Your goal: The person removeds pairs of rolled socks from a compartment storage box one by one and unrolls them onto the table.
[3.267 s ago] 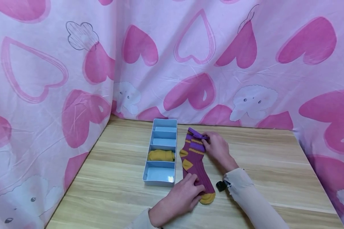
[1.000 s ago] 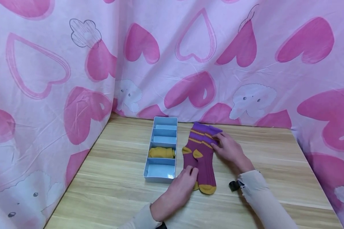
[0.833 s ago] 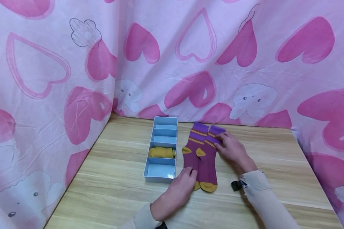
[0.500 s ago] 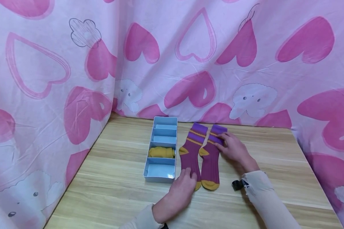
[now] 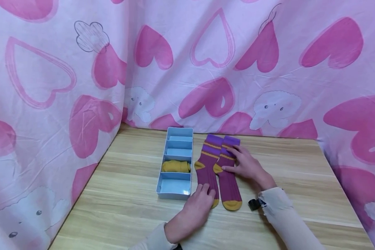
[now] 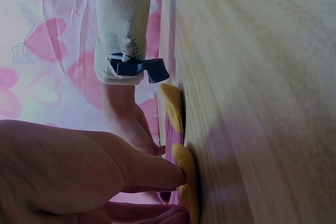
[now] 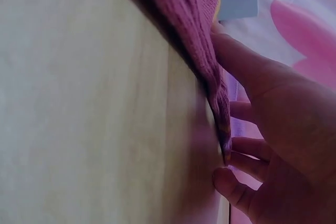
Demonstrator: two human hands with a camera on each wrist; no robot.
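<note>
Two maroon socks with purple-and-yellow striped cuffs and yellow heels and toes lie flat, side by side, in the head view: a left sock (image 5: 207,173) and a right sock (image 5: 228,184). My left hand (image 5: 197,205) rests on the foot of the left sock, partly hiding its toe; in the left wrist view the thumb touches the yellow toe (image 6: 186,174). My right hand (image 5: 248,166) lies over the right sock's leg from the right, thumb near the heel and fingers spread near the cuff. In the right wrist view the fingers touch the maroon knit (image 7: 178,19).
Left of the socks stands a light blue box (image 5: 174,196) divided into several compartments in a row. One compartment holds a folded yellow cloth item (image 5: 176,166). A pink heart-print curtain (image 5: 181,90) borders the wooden table (image 5: 128,208) at the back and sides.
The socks overlapped earlier and now lie side by side. My right hand moved the right sock off to the right, then slid slightly left and down it. The left hand stayed on the left sock lately.
</note>
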